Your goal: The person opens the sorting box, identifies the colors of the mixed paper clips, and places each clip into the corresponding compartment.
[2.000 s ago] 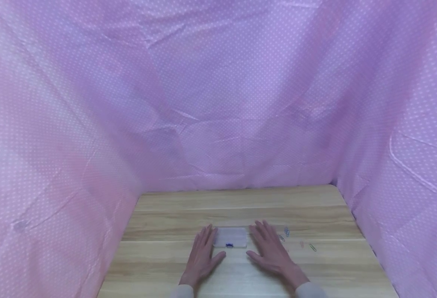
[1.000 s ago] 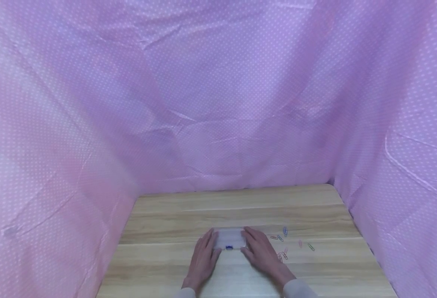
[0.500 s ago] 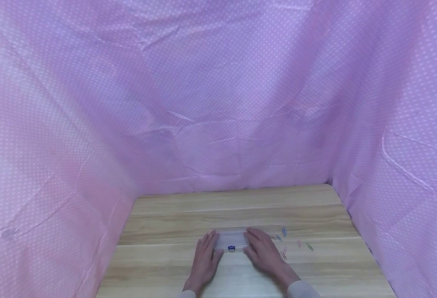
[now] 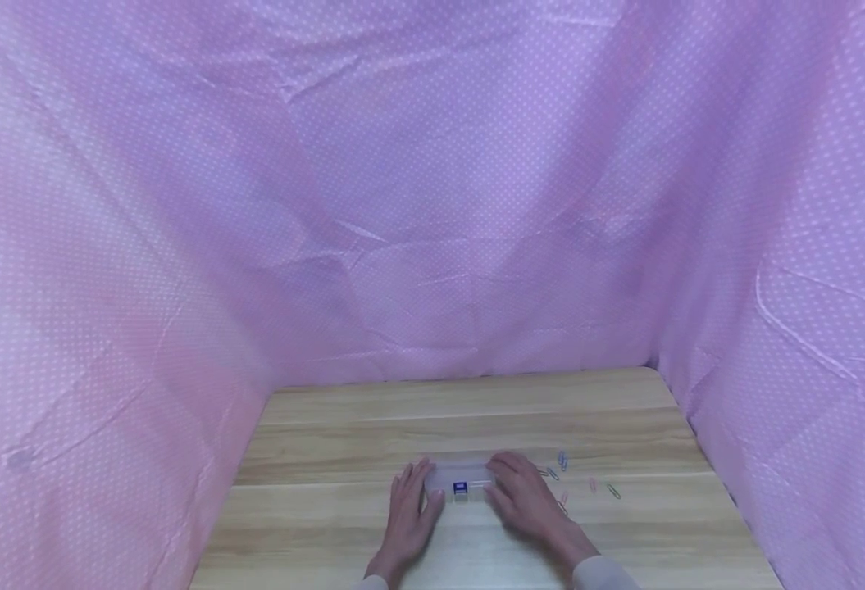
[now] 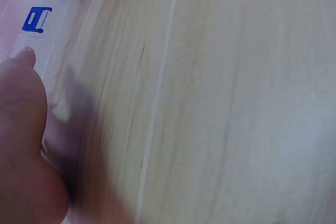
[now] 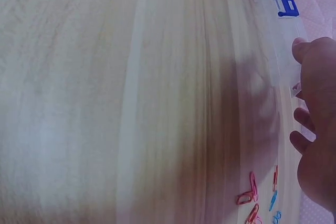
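A clear plastic box with a blue clasp lies between both hands, tipped so that its clasp side faces me. My left hand grips its left end, thumb along the near side. At the right end, my right hand holds it between thumb and fingers. In the left wrist view, the thumb presses the box's clasp side. The right wrist view has the right thumb on that same side, with other fingers curled behind. No contents show through the box.
Several coloured paper clips lie to the right of the right hand, among them a blue one, a pink one and a green one. The wooden table is enclosed by pink dotted cloth.
Both hands came in from beside the box and took hold of its ends. The box has since tipped, its clasp side turning up toward me.
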The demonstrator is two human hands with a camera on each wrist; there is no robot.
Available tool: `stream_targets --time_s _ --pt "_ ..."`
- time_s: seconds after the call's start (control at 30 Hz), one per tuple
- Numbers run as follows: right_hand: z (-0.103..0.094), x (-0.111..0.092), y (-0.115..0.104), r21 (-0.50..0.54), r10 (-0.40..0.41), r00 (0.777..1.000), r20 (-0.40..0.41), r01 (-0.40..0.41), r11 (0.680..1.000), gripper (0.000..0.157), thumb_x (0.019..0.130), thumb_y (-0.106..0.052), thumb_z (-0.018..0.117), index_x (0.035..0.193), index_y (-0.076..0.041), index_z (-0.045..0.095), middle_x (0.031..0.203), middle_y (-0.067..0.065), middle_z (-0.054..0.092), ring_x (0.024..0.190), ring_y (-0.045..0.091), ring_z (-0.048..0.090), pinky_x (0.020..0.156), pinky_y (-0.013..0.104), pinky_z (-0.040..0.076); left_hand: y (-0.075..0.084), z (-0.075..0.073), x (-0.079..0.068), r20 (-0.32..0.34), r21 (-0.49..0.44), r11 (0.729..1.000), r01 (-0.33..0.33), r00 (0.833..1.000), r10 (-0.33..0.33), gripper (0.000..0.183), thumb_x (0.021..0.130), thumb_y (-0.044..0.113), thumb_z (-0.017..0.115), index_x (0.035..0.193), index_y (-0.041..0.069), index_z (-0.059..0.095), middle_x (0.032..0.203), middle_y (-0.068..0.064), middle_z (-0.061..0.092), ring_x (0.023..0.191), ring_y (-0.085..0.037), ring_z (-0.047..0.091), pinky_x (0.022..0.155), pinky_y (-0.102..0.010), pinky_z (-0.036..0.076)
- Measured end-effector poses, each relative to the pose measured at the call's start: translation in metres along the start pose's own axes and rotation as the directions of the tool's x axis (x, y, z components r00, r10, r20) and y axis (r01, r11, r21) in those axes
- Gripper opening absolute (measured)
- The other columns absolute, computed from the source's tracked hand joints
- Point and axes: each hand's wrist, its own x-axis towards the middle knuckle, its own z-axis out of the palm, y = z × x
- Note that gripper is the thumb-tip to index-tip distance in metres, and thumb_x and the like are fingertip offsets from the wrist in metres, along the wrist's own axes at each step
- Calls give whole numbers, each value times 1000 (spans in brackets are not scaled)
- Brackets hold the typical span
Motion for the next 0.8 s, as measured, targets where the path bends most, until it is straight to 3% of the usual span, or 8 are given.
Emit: stream_targets --time_s 0.2,0.33,0.47,0.63,0.8 --pt "-3 4 -3 30 64 997 53 -65 997 33 107 -26 75 134 -7 77 139 14 77 138 35 68 124 61 55 1 -1 3 14 -56 997 53 999 -52 50 115 43 62 158 19 61 170 -15 58 169 -54 33 143 -77 10" --pt "-3 6 -6 35 74 997 37 -75 997 32 105 -23 77 132 -5 78 138 16 77 137 36 68 124 62 55 1 -1 4 10 -76 996 55 998 -54 47 114 42 64 156 20 63 168 -16 61 169 -56 33 141 -80 10" --pt "1 8 -11 25 48 999 -11 -48 999 35 99 -22 83 130 -6 78 136 14 78 135 35 69 121 61 56 1 -2 4 23 -99 992 75 997 -73 46 114 42 64 155 22 64 168 -16 61 170 -55 31 143 -78 7" --pt "8 12 -20 27 -49 995 -85 52 998 38 91 -20 89 126 -9 79 129 9 79 129 31 70 116 57 60 1 -2 4 25 -113 990 84 996 -82 46 113 41 64 155 20 64 167 -18 61 170 -56 31 143 -78 7" --pt "13 15 -29 22 -59 997 -51 61 998 34 94 -24 88 126 -15 81 128 0 78 131 25 69 120 52 59 3 -3 4 24 -120 988 95 995 -93 48 114 42 64 156 18 64 168 -20 60 170 -56 30 143 -79 6"
